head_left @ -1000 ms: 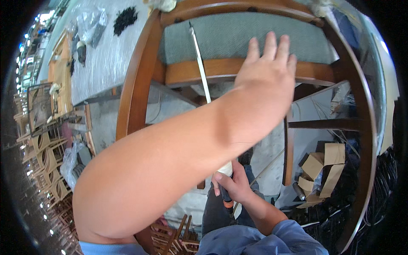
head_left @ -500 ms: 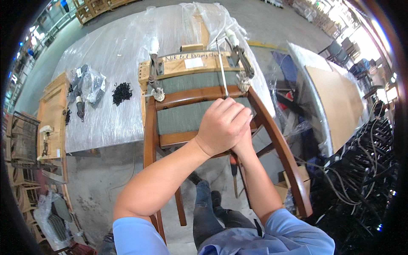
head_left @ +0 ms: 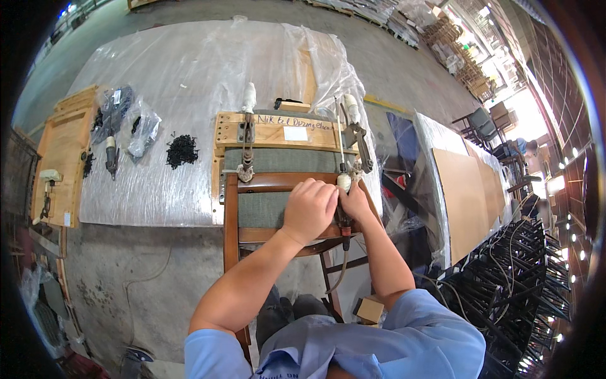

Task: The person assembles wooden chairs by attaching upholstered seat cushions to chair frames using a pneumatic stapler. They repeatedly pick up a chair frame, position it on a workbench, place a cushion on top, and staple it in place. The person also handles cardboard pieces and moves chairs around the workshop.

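A brown wooden chair frame point(head_left: 271, 181) with grey-green upholstered panels point(head_left: 260, 210) lies against a wooden jig point(head_left: 233, 136) at the table edge. Two toggle clamps with white-wrapped handles, a left clamp point(head_left: 248, 136) and a right clamp point(head_left: 358, 142), press on its rail. My right hand point(head_left: 356, 202) grips a corded or air-hosed screwdriver point(head_left: 344, 221), its long thin shaft pointing away past the right clamp. My left hand point(head_left: 309, 210) is closed over the chair, fingertips beside the driver's white-taped collar. Anything inside its fingers is hidden.
The plastic-wrapped table point(head_left: 158, 69) carries a pile of black screws point(head_left: 182, 151), plastic bags point(head_left: 142, 134) and another driver point(head_left: 112, 156). A wooden jig board point(head_left: 58, 164) stands left. At right are a cardboard-topped stack point(head_left: 464, 196) and black metal frames point(head_left: 511, 271).
My hands, earlier clasped together over the driver, have come apart, the left shifting left. The driver's body now shows, and its shaft stands more upright in the picture. The view has shifted.
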The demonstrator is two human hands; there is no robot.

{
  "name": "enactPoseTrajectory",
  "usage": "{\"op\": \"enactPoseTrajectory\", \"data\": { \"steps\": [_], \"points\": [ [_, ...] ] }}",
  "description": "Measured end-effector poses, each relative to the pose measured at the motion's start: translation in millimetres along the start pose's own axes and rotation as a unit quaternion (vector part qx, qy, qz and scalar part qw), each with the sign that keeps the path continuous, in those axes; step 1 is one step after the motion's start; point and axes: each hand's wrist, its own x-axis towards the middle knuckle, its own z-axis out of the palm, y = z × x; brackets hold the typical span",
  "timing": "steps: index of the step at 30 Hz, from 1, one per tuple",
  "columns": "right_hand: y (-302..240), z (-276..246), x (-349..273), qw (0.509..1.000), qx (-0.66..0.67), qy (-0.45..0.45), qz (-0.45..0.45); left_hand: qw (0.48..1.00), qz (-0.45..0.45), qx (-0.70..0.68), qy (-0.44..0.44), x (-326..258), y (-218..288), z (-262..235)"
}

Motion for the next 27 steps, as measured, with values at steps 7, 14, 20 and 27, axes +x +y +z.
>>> {"op": "enactPoseTrajectory", "data": {
  "steps": [7, 14, 20, 27],
  "points": [
    [19.6, -3.0, 16.3, 1.0, 0.001, 0.003, -0.016, 0.995, -0.068, 0.029, 0.073, 16.4, -26.8, -18.9],
    [-10.7, -35.8, 4.4, 0.996, -0.068, -0.055, 0.017, 0.926, -0.348, 0.072, 0.129, 9.0, -73.6, -101.7],
    [-62.0, -18.0, -20.7, 0.952, -0.089, 0.241, -0.168, 0.82, -0.55, 0.098, -0.123, -86.5, -121.4, -126.4],
    [-188.3, 60.4, 32.6, 0.926, -0.08, 0.146, -0.337, 0.725, -0.649, -0.162, -0.167, -70.2, -109.0, -135.6]
  ]
}}
